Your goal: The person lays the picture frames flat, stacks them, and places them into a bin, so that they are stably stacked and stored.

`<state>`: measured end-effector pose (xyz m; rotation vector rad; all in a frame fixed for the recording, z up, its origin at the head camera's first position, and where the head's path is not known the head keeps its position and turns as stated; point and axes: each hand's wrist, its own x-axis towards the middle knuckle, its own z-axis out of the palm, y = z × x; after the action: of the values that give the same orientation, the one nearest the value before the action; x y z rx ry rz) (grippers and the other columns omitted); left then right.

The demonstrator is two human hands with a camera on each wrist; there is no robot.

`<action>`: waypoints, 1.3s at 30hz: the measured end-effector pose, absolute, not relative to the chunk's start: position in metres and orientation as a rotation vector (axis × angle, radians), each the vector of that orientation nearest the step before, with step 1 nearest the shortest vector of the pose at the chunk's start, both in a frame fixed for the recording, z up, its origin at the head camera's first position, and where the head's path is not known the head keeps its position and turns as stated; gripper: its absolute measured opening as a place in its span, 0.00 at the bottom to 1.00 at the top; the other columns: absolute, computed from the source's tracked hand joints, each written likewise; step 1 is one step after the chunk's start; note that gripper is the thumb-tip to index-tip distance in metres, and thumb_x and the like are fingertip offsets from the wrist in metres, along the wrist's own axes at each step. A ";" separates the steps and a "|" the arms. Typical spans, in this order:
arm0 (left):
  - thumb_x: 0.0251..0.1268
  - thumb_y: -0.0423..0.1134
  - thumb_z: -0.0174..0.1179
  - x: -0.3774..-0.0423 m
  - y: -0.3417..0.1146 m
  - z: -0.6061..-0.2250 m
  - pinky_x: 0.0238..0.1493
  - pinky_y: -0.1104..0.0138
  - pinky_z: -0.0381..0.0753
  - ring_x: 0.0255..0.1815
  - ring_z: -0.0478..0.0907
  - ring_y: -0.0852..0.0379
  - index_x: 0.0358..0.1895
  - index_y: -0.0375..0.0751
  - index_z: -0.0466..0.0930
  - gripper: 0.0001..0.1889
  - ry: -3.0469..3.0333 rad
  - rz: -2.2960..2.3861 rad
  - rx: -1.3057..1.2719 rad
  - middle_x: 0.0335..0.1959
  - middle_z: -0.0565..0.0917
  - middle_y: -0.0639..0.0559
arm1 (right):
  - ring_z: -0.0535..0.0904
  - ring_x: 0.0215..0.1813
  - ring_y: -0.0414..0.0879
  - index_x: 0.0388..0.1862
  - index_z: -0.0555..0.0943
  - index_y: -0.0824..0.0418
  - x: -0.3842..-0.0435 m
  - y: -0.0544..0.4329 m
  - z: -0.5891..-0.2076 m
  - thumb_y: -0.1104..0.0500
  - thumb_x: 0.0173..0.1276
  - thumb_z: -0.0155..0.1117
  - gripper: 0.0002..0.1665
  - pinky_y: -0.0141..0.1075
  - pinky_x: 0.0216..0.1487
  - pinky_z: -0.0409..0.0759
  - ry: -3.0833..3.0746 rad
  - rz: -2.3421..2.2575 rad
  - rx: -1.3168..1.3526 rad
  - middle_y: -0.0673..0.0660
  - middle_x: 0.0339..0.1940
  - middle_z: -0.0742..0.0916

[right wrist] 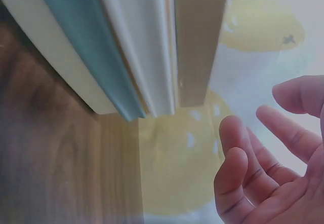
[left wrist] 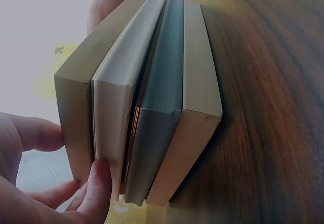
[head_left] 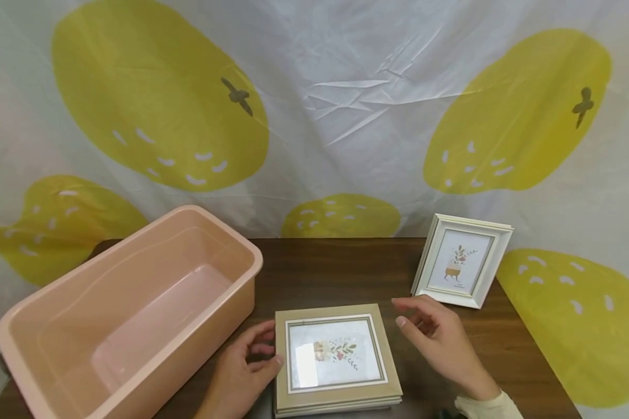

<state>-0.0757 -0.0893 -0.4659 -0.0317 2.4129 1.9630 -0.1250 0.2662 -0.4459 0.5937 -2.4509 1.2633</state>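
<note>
Several picture frames lie in a flat stack on the dark wooden table, topped by a tan frame (head_left: 340, 394) with a plant print under its glass. Edge-on in the left wrist view, a white frame (left wrist: 121, 67), a blue-green frame (left wrist: 162, 77) and a cream frame (left wrist: 200, 77) show beneath the tan one. My left hand (head_left: 244, 364) is at the stack's left side, fingers and thumb touching the edges of the upper frames. My right hand (head_left: 442, 337) hovers off the stack's right side, fingers loosely bent and holding nothing. Behind it, a white picture frame (head_left: 474, 299) stands upright.
A deep pink plastic bin (head_left: 230, 294) stands on the left of the table (head_left: 325, 270), its inside visible. Behind the table hangs a pale cloth (head_left: 346, 116) printed with large yellow fruit. The table's right edge runs just beyond the standing frame.
</note>
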 end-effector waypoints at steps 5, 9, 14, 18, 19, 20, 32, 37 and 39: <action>0.60 0.32 0.75 -0.077 -0.090 -0.466 0.46 0.70 0.86 0.50 0.83 0.55 0.65 0.47 0.82 0.28 2.395 1.939 -0.064 0.56 0.85 0.46 | 0.84 0.34 0.40 0.57 0.87 0.55 -0.132 0.272 -0.440 0.71 0.70 0.71 0.20 0.32 0.28 0.80 -2.440 1.389 0.563 0.47 0.44 0.88; 0.60 0.33 0.75 -0.079 -0.090 -0.465 0.46 0.70 0.86 0.50 0.83 0.54 0.64 0.50 0.82 0.27 2.379 1.936 -0.093 0.56 0.85 0.47 | 0.85 0.34 0.41 0.57 0.87 0.58 -0.138 0.278 -0.434 0.71 0.71 0.69 0.18 0.31 0.30 0.82 -2.427 1.424 0.541 0.45 0.42 0.88; 0.61 0.33 0.75 -0.078 -0.090 -0.465 0.46 0.70 0.86 0.50 0.83 0.54 0.64 0.51 0.82 0.27 2.383 1.935 -0.082 0.57 0.85 0.46 | 0.87 0.33 0.42 0.58 0.85 0.65 -0.145 0.290 -0.430 0.72 0.74 0.65 0.16 0.32 0.30 0.83 -2.427 1.466 0.513 0.41 0.42 0.89; 0.61 0.33 0.75 -0.077 -0.091 -0.466 0.47 0.70 0.86 0.51 0.83 0.53 0.64 0.51 0.81 0.27 2.386 1.940 -0.054 0.58 0.84 0.45 | 0.86 0.32 0.42 0.58 0.84 0.68 -0.151 0.298 -0.427 0.70 0.76 0.63 0.14 0.33 0.29 0.81 -2.449 1.492 0.446 0.38 0.41 0.89; 0.61 0.33 0.75 -0.077 -0.091 -0.466 0.47 0.70 0.86 0.51 0.83 0.53 0.65 0.51 0.81 0.27 2.385 1.944 -0.049 0.58 0.84 0.45 | 0.86 0.32 0.41 0.58 0.84 0.68 -0.152 0.300 -0.426 0.69 0.77 0.63 0.14 0.33 0.29 0.81 -2.456 1.487 0.431 0.38 0.41 0.89; 0.61 0.33 0.75 -0.076 -0.091 -0.466 0.47 0.70 0.86 0.51 0.83 0.53 0.64 0.51 0.81 0.27 2.383 1.947 -0.046 0.58 0.84 0.45 | 0.86 0.32 0.41 0.58 0.84 0.69 -0.153 0.302 -0.424 0.68 0.77 0.63 0.14 0.33 0.29 0.82 -2.462 1.480 0.417 0.37 0.42 0.89; 0.61 0.33 0.75 -0.077 -0.091 -0.468 0.47 0.70 0.87 0.51 0.83 0.55 0.61 0.54 0.84 0.25 2.421 1.945 -0.054 0.61 0.85 0.54 | 0.85 0.32 0.37 0.58 0.84 0.69 -0.167 0.313 -0.401 0.68 0.77 0.64 0.13 0.29 0.32 0.81 -2.428 1.416 0.388 0.37 0.42 0.89; 0.61 0.34 0.75 -0.077 -0.092 -0.469 0.47 0.70 0.86 0.52 0.83 0.54 0.62 0.54 0.84 0.25 2.411 1.936 -0.044 0.61 0.84 0.53 | 0.86 0.35 0.36 0.57 0.82 0.74 -0.176 0.319 -0.396 0.71 0.76 0.63 0.14 0.27 0.33 0.82 -2.345 1.475 0.376 0.38 0.45 0.90; 0.62 0.35 0.75 -0.077 -0.092 -0.470 0.47 0.71 0.86 0.52 0.83 0.54 0.62 0.55 0.83 0.25 2.409 1.931 -0.038 0.62 0.84 0.53 | 0.86 0.36 0.35 0.57 0.82 0.76 -0.178 0.321 -0.394 0.71 0.76 0.63 0.14 0.26 0.33 0.82 -2.301 1.516 0.357 0.40 0.45 0.91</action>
<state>-0.0773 -0.0921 -0.4695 -0.0383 2.4086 1.9306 -0.1785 0.3211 -0.3938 0.3574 -2.3014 1.5165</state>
